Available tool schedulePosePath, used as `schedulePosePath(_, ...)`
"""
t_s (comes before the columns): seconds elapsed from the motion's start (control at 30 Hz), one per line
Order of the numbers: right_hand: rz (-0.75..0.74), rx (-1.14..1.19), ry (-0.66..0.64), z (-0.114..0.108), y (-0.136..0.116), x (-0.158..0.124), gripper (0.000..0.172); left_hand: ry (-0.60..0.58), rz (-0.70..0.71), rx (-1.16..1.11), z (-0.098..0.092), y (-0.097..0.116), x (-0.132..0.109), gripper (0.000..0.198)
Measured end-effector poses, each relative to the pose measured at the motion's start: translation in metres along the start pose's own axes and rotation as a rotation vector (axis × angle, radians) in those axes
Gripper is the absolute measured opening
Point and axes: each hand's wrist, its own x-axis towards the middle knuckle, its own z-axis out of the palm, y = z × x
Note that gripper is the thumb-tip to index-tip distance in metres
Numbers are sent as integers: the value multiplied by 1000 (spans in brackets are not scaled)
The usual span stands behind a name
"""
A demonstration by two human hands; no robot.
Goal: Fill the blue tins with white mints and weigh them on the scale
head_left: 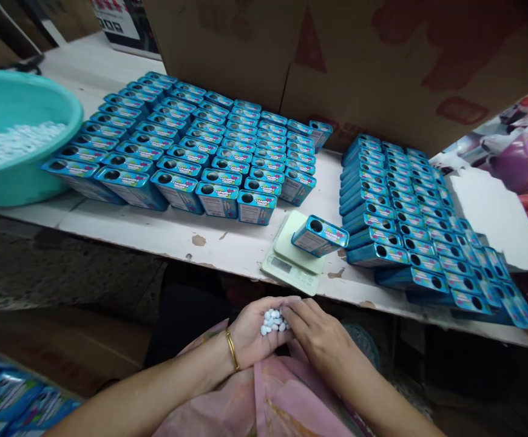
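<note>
A small heap of white candies (274, 321) lies in the cupped palm of my left hand (255, 332), which is turned up at the table's front edge. My right hand (316, 328) reaches over from the side, its fingers bent together and touching the heap; what its fingertips hold, if anything, is hidden. Just beyond both hands, a pale green kitchen scale (291, 276) sits on the table. On it stands a blue tin (321, 235) with a dark round hole in its top; the scale's display is too small to read.
Rows of blue tins (218, 191) fill the table's left and middle, and another block of tins (391, 237) stands right of the scale. A turquoise basin (70, 112) holds many white candies at far left. A large cardboard box (264, 54) stands behind. More tins (9, 394) lie lower left.
</note>
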Motion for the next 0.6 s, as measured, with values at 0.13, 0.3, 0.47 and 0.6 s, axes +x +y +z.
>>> schedulePosePath(0.13,-8,-32,31,3,2,-2,26,0,14,4,1,0,-2,23)
schedulePosePath(0.3,-54,71,118,5,16,-2,25,13,36,35,9,2,-4,25)
schedulePosePath(0.47,8,201,133,-4,19,9,29,-34,88,-2,16,6,0,25)
schedulePosePath(0.6,49,214,59,-9,9,19,34,-62,87,-95,14,8,2,22)
